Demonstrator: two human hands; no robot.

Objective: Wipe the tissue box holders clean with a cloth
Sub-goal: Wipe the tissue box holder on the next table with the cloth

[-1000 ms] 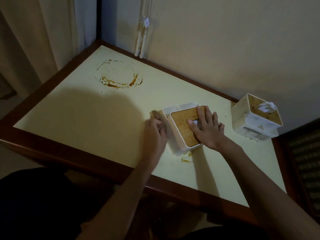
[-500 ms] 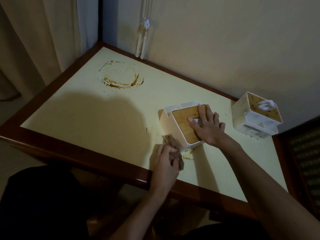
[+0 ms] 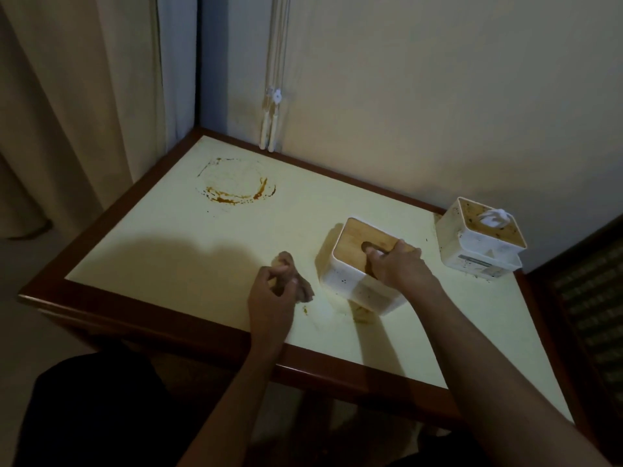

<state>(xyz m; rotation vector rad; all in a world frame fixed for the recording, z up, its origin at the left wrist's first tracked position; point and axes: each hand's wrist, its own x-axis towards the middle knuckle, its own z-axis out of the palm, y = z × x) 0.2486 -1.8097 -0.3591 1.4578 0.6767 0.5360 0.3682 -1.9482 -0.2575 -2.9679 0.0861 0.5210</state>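
A white tissue box holder [image 3: 350, 281] with a wooden lid stands on the cream table [image 3: 188, 251], its near side speckled with brown spots. My right hand [image 3: 397, 264] grips its lid, the thumb hooked into the lid's slot. My left hand [image 3: 273, 294] holds a crumpled brown cloth [image 3: 300, 284] just left of the holder, a small gap between them. A second white holder [image 3: 478, 241], spotted and with a tissue sticking up, stands at the table's far right by the wall.
A brown ring stain [image 3: 236, 188] marks the far left of the table. Smaller brown smears [image 3: 359, 313] lie under the near holder's front corner. Curtains [image 3: 67, 112] hang at left, blind cords [image 3: 271, 96] at the wall, a dark cabinet [image 3: 593, 315] at right.
The holder has been set upright and turned, lid now facing up. My right hand changed from lying flat on the lid to gripping it. My left hand with the cloth pulled away from the holder's side.
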